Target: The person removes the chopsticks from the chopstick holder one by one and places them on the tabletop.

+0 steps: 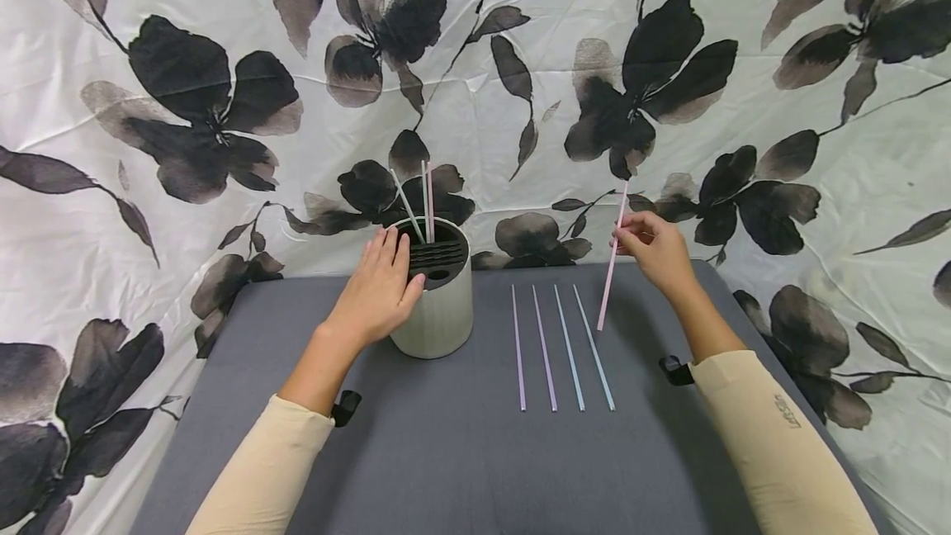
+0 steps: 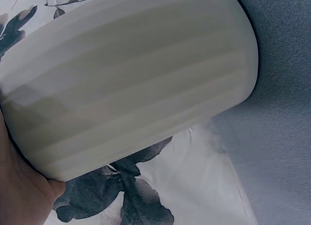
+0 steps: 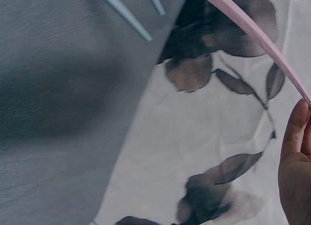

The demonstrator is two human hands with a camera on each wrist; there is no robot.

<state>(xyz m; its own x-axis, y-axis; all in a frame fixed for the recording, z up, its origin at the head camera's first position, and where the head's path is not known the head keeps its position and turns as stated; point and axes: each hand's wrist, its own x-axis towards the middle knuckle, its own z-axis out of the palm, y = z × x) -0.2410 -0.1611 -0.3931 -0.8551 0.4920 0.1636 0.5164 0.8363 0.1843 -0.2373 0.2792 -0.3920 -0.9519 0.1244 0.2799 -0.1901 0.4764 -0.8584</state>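
Note:
A cream, ribbed round holder [image 1: 434,324] with a dark slotted top stands on the table's left part. My left hand [image 1: 380,283] rests on its rim, fingers extended over the edge and thumb along the near side. The holder's ribbed wall [image 2: 136,84] fills much of the left wrist view. Three thin straws stand in the holder's far part, a pale green straw [image 1: 405,203], a whitish one and a pink one. My right hand [image 1: 654,248] pinches another pink straw [image 1: 612,271] near its middle, tilted above the table. This straw appears at the right wrist view's upper right.
Several straws lie in a row on the grey table [image 1: 461,469]: a lilac straw [image 1: 518,349], a second lilac straw [image 1: 545,349], a blue straw [image 1: 570,349] and a paler blue straw [image 1: 594,349]. Flower-printed white cloth [image 1: 475,122] hangs behind the table.

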